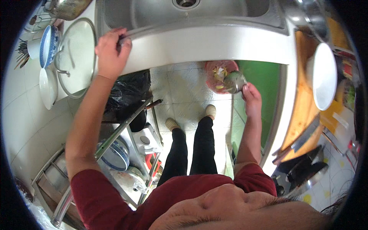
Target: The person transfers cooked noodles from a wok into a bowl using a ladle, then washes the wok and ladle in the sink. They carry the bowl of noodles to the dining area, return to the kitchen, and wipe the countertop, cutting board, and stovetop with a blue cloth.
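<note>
Held by its rim in my right hand point(253, 93) is a small round metal bowl or lid point(235, 82); its exact kind cannot be told. It is tilted over a red plastic bin point(211, 82) on the floor, which holds light-coloured scraps. My left hand point(112, 54) rests at the counter's front edge beside the stainless steel sink point(155, 14), fingers curled around something dark that I cannot make out. A glass pot lid point(76, 57) with a metal handle lies just left of that hand.
Blue-patterned bowl point(49, 46) and white bowl point(47, 86) stand far left. At right, a white bowl point(325, 76) and a cleaver point(307, 133) lie by a wooden cutting board point(302, 115). Below are a black bag point(129, 89) and a metal rack point(123, 130) with bowls.
</note>
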`<action>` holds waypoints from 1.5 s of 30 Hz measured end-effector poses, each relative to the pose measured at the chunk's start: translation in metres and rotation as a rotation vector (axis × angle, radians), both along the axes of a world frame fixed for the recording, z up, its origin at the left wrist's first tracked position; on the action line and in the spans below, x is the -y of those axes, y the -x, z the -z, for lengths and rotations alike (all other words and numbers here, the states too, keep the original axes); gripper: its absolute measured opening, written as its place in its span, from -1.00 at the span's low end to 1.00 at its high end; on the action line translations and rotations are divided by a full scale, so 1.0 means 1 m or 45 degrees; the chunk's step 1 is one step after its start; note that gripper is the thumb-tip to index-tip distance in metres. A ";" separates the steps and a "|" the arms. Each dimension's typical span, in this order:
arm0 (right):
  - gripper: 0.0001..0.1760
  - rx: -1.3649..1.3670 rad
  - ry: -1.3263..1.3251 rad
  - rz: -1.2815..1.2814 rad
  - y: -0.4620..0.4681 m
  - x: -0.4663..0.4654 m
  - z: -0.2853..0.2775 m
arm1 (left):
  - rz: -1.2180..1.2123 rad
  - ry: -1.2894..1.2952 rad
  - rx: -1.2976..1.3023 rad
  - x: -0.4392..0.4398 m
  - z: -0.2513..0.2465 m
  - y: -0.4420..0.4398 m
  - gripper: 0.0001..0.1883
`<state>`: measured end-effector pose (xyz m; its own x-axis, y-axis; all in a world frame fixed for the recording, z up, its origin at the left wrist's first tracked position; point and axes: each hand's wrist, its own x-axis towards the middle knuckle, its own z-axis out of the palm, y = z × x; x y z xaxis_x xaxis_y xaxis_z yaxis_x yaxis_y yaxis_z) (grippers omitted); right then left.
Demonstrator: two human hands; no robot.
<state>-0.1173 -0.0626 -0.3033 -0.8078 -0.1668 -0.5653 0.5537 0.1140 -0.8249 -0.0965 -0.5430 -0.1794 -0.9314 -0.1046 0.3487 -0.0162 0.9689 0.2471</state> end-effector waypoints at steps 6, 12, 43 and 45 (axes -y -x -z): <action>-0.74 0.563 0.227 0.782 -0.002 0.033 0.327 | 0.046 -0.132 0.091 0.003 -0.002 0.000 -0.75; -0.73 0.509 0.440 0.519 -0.007 -0.002 0.348 | 0.105 -0.123 0.044 0.000 -0.002 0.001 -0.74; -0.61 -0.546 -0.433 -1.492 0.302 0.317 0.009 | -0.189 -0.194 0.177 -0.013 -0.021 -0.003 -0.49; -0.66 -1.155 -0.777 -1.492 0.293 0.316 0.008 | -0.195 -0.163 0.197 -0.013 -0.020 -0.003 -0.49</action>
